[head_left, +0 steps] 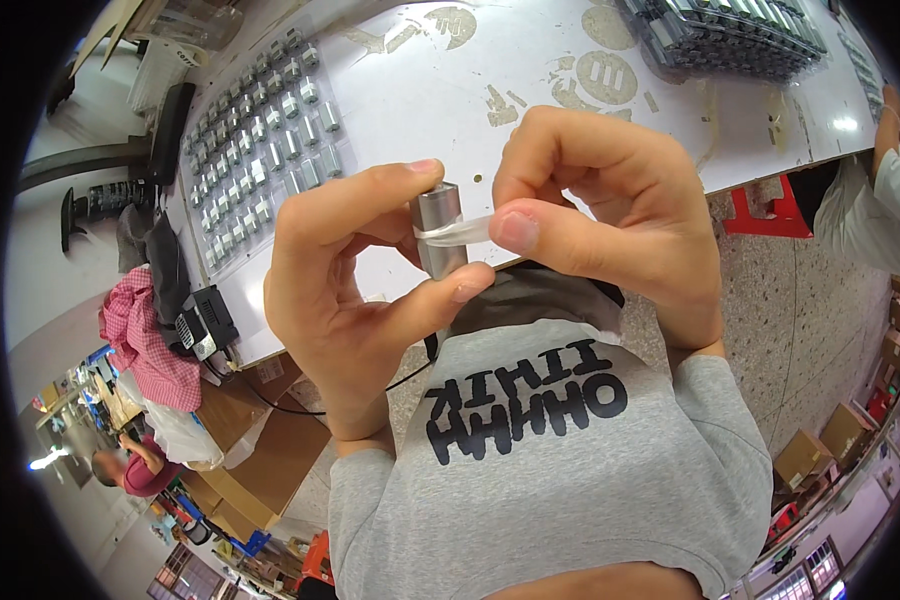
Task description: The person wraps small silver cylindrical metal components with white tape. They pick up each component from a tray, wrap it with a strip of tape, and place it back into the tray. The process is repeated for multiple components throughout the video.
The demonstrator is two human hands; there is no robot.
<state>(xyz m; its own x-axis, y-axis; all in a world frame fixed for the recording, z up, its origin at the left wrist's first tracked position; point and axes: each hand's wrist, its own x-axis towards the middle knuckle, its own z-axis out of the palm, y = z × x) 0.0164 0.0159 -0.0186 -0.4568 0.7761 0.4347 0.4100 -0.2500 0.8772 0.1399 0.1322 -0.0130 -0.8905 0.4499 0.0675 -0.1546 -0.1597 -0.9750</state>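
Observation:
A short silver metal cylinder is held by its two ends between the thumb and index finger of my left hand. Round its middle runs a thin whitish, see-through strip, which looks like tape or film. The strip's free end stretches to the right, pinched between the thumb and index finger of my right hand. Both hands are over the near edge of the white table. Whether the strip sticks to the metal I cannot tell.
Rows of similar silver cylinders, several with white bands, lie in a clear tray at the left. Stacked trays of cylinders stand far right. A pink checked cloth hangs at the left. Other people are at the right edge and lower left.

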